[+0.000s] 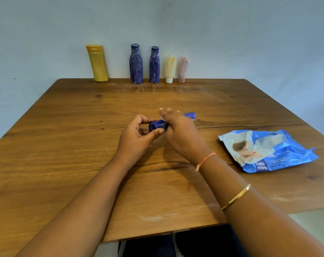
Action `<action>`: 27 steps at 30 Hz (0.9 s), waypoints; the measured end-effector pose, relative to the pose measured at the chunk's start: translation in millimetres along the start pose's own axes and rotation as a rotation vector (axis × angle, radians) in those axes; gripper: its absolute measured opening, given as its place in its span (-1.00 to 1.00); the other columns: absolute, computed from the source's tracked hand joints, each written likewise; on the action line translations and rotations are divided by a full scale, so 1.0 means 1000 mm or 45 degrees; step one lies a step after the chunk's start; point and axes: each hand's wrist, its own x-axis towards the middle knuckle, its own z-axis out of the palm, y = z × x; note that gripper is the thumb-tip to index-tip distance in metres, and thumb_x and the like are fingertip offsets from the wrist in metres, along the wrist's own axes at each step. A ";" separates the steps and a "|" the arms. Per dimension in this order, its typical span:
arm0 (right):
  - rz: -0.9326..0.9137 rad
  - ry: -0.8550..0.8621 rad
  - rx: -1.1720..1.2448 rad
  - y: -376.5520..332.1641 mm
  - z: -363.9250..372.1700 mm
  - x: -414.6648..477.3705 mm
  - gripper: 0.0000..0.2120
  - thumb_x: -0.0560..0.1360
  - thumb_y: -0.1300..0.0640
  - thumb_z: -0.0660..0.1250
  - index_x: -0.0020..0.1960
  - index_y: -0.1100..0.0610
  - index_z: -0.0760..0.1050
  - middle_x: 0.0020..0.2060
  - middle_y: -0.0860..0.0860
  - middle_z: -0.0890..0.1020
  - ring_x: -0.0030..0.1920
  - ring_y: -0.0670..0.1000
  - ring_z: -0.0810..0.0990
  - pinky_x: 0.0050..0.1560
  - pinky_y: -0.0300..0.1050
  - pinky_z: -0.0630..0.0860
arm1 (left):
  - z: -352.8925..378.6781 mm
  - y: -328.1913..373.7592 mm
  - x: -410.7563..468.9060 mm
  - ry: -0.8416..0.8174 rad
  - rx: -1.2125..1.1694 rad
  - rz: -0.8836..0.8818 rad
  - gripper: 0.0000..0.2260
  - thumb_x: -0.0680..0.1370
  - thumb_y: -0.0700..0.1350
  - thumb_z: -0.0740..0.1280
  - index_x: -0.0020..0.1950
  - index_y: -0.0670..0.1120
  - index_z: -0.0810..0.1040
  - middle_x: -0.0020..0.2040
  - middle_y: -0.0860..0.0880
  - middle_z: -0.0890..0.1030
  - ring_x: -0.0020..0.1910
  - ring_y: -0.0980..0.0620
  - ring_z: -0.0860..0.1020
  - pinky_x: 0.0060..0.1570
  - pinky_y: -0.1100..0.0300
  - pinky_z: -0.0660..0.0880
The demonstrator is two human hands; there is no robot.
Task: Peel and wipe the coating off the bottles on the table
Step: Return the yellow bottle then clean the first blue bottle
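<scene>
Here, nearest to me, my right forearm carries a thin gold bangle [237,196] and an orange thread [205,160] at the wrist. In the middle of the wooden table [64,145] both my hands hold the blue bottle [158,125], which lies on its side just above the wood. My left hand [137,138] pinches its near end between thumb and fingers. My right hand [179,132] is curled over its middle; the fingertips are blurred. The far end of the bottle shows behind this hand. To the right lies a blue pack of wet wipes [266,151], flat on the table. At the far edge, against the wall [231,43], stand a yellow bottle [98,64], a tall blue bottle [136,65], a second tall blue bottle [154,65], a cream tube [170,69] and a pink tube [183,69], the last four with white streaks
</scene>
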 end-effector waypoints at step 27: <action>-0.120 -0.054 -0.178 0.002 -0.002 0.001 -0.47 0.55 0.29 0.10 0.49 0.16 0.08 0.49 0.05 0.14 0.50 -0.03 0.03 0.45 -0.18 -0.15 | -0.004 0.010 -0.002 -0.044 -0.174 -0.025 -0.66 0.40 -0.39 0.40 0.06 -0.05 0.51 -0.09 0.11 0.57 -0.42 0.33 0.51 -0.33 0.46 0.45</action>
